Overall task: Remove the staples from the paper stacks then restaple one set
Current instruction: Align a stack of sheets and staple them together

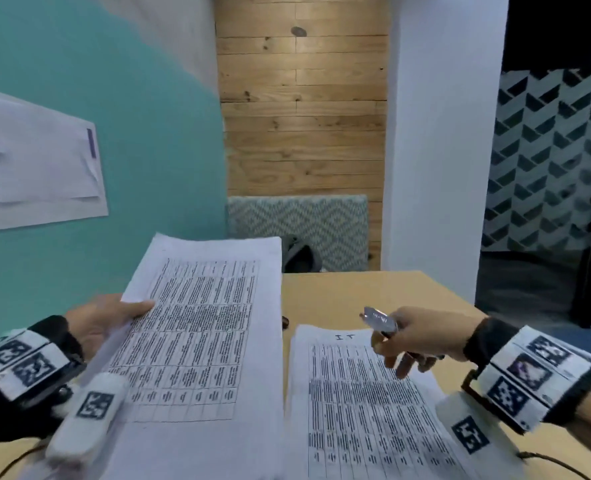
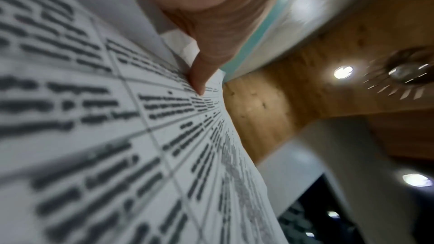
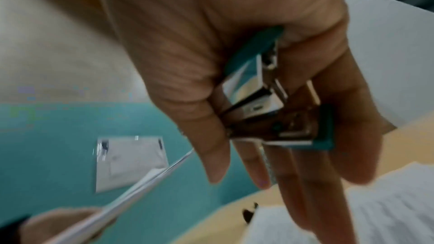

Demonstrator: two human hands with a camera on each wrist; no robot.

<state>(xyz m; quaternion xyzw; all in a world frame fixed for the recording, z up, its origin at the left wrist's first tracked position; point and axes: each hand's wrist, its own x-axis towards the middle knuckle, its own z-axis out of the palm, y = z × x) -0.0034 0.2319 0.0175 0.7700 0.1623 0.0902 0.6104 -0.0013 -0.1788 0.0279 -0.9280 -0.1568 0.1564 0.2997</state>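
Note:
My left hand [image 1: 124,315] grips a printed paper stack [image 1: 197,341] by its left edge, thumb [image 2: 202,75] on top, and holds it tilted above the table; the sheet [image 2: 94,118] fills the left wrist view. A second printed stack [image 1: 366,410] lies flat on the tan table [image 1: 373,292] to the right. Above its top edge my right hand [image 1: 401,344] holds a teal and metal stapler [image 1: 378,318], nose pointing left. In the right wrist view the stapler [image 3: 265,99] sits between thumb and curled fingers, apart from both stacks.
A small dark object [image 1: 284,322] lies on the table between the stacks. A teal wall with a taped sheet [image 1: 34,161] stands close on the left. A patterned cushion [image 1: 297,230] sits behind the table. The table's right edge runs diagonally past my right wrist.

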